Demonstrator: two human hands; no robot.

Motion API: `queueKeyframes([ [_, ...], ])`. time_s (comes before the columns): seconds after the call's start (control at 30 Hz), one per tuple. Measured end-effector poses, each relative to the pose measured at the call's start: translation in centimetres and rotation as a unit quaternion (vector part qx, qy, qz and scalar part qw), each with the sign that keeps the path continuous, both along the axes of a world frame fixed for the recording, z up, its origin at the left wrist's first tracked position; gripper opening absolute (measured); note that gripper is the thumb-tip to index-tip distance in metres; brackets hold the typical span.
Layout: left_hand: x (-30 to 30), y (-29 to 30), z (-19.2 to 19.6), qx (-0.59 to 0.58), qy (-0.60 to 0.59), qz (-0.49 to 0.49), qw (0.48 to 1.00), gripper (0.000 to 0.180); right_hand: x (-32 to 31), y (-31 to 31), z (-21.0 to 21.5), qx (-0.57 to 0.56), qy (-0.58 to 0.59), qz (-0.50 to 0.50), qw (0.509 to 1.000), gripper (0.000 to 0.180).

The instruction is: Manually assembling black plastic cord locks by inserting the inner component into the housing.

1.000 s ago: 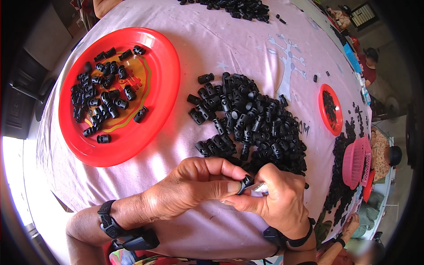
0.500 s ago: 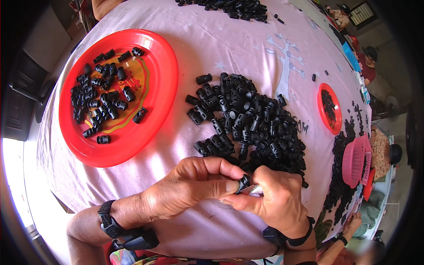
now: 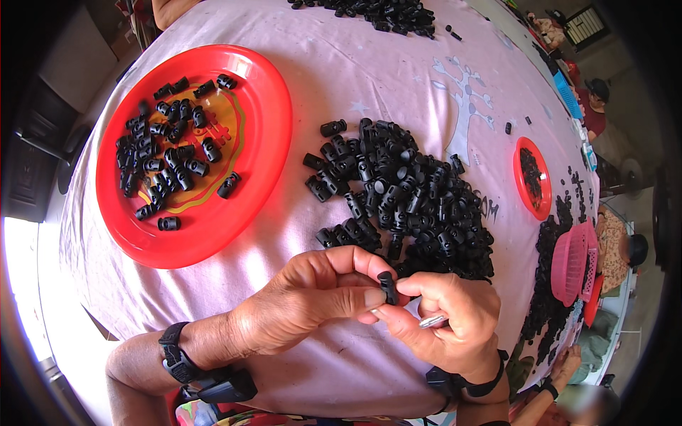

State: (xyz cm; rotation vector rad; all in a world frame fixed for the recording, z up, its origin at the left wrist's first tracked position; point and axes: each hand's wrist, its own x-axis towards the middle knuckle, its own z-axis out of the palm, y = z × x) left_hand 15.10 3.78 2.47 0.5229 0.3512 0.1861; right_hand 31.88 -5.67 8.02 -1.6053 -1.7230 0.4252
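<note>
Between the thumb and forefinger of my left hand is one black plastic cord lock, held upright. My right hand meets it from the other side, its thumb and forefinger at the cord lock. A small silvery metal tool lies tucked in the curled right fingers; most of it is hidden, and its kind cannot be made out. Just beyond both hands spreads a heap of black cord locks. To the left, a red plate with a yellow centre carries several more.
A pink cloth covers the table. Another black heap lies at the far edge. On the right are a small red dish, a pink basket and more black pieces. Other people sit along that side; a co-worker's hand shows.
The cord lock has turned more upright in my left fingers. My right hand has drawn the metal tool back from it into its curled fingers, with thumb and forefinger now at the cord lock.
</note>
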Motion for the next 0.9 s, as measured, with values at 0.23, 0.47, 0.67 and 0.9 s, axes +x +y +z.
queueKeyframes([
  [0.23, 0.0, 0.3, 1.0, -0.038, 0.032, -0.011, 0.999, 0.035, 0.4, 0.0, -0.4, 0.020, 0.025, 0.014, 0.999, 0.018],
  [0.47, -0.2, 0.4, 0.8, 0.052, 0.038, -0.052, 0.997, 0.034, 0.7, -0.1, -0.7, 0.021, 0.045, 0.032, 0.998, 0.019],
  [0.67, -0.3, 0.3, 0.4, 0.049, 0.036, -0.049, 0.997, 0.029, 0.6, 0.0, -0.6, 0.007, 0.083, 0.040, 0.996, 0.020],
  [0.9, -0.3, 0.3, 0.0, 0.018, -0.003, -0.041, 0.999, 0.032, 0.5, 0.0, -0.5, -0.005, 0.093, 0.021, 0.995, 0.023],
])
